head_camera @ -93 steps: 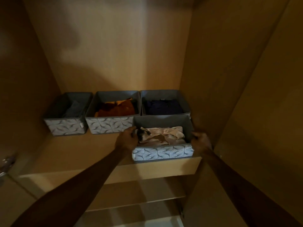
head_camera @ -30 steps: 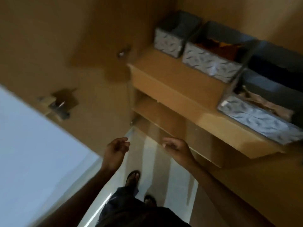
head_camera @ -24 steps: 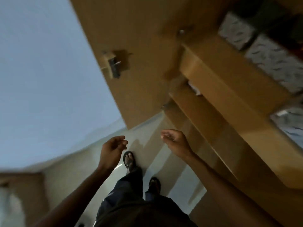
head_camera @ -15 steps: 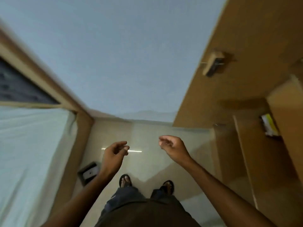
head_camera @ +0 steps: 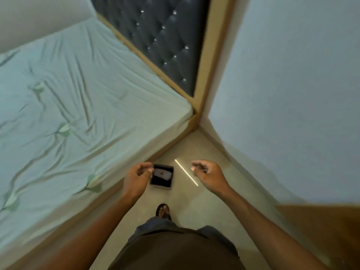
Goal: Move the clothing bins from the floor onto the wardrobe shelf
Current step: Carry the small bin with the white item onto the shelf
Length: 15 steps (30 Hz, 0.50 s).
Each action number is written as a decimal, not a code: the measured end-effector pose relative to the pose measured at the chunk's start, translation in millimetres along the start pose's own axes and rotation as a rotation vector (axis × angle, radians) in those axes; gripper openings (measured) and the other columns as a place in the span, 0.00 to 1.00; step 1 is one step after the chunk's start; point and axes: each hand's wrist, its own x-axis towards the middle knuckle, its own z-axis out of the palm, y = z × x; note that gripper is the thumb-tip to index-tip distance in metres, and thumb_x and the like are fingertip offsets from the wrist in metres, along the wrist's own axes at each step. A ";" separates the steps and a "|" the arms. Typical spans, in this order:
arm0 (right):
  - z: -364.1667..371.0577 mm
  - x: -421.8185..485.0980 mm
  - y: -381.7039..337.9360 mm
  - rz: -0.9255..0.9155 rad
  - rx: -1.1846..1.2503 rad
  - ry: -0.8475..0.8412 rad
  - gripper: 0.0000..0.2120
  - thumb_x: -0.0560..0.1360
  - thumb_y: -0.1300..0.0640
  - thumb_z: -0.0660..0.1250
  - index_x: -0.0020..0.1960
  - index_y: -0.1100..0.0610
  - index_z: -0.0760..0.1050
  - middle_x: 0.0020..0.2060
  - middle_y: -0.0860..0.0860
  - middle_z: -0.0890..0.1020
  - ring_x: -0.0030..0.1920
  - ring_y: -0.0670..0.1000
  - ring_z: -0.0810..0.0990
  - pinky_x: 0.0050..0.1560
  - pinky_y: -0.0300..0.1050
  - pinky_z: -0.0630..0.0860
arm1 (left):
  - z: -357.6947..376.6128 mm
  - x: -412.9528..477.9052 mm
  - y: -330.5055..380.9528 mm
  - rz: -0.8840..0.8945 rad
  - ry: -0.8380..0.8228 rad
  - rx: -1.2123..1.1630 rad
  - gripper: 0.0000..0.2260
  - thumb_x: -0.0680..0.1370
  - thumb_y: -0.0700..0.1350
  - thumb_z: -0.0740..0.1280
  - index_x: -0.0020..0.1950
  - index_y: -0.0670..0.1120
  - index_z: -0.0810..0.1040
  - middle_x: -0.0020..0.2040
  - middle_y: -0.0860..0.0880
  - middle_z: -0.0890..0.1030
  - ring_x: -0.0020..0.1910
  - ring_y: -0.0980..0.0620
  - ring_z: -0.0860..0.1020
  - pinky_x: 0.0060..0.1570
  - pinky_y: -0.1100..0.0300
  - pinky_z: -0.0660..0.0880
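Note:
One clothing bin (head_camera: 162, 177) stands on the beige floor beside the bed, dark inside with a pale folded garment in it. My left hand (head_camera: 137, 179) hangs in the air above and left of the bin, fingers loosely curled, holding nothing. My right hand (head_camera: 207, 174) is held out to the right of the bin, fingers also loosely curled and empty. Both hands are well above the floor and apart from the bin. The wardrobe shelf and the bins on it are out of view.
A bed (head_camera: 64, 106) with a pale green sheet fills the left, its dark tufted headboard (head_camera: 161, 36) at the top. A light blue wall (head_camera: 288, 94) bounds the right. A narrow floor strip (head_camera: 196, 199) runs between them. A wooden panel (head_camera: 321, 227) shows at lower right.
I have turned away from the wardrobe toward the bed. My hands let go of the bin on the shelf and now hang empty. The floor bin has come into view.

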 end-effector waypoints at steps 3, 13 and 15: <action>34.5 41.1 -18.8 -0.036 -0.084 -0.128 0.13 0.74 0.55 0.71 0.57 0.56 0.81 0.47 0.50 0.85 0.47 0.47 0.83 0.48 0.37 0.78 | -28.8 18.2 -10.9 -0.054 0.123 -0.057 0.08 0.78 0.42 0.67 0.57 0.47 0.79 0.50 0.51 0.83 0.47 0.54 0.81 0.45 0.64 0.75; 122.6 192.9 40.7 0.120 -0.320 -0.345 0.07 0.74 0.56 0.69 0.51 0.54 0.82 0.41 0.48 0.84 0.44 0.45 0.82 0.50 0.42 0.79 | -11.7 111.6 -107.7 -0.369 0.220 -0.081 0.09 0.79 0.44 0.66 0.58 0.48 0.79 0.48 0.50 0.82 0.48 0.53 0.81 0.46 0.63 0.76; 140.8 225.9 82.1 0.160 -0.392 -0.401 0.10 0.73 0.55 0.69 0.54 0.54 0.82 0.43 0.47 0.84 0.45 0.45 0.82 0.52 0.42 0.79 | 5.8 144.1 -143.7 -0.438 0.229 -0.065 0.09 0.79 0.44 0.65 0.58 0.49 0.79 0.49 0.51 0.82 0.49 0.52 0.81 0.52 0.58 0.77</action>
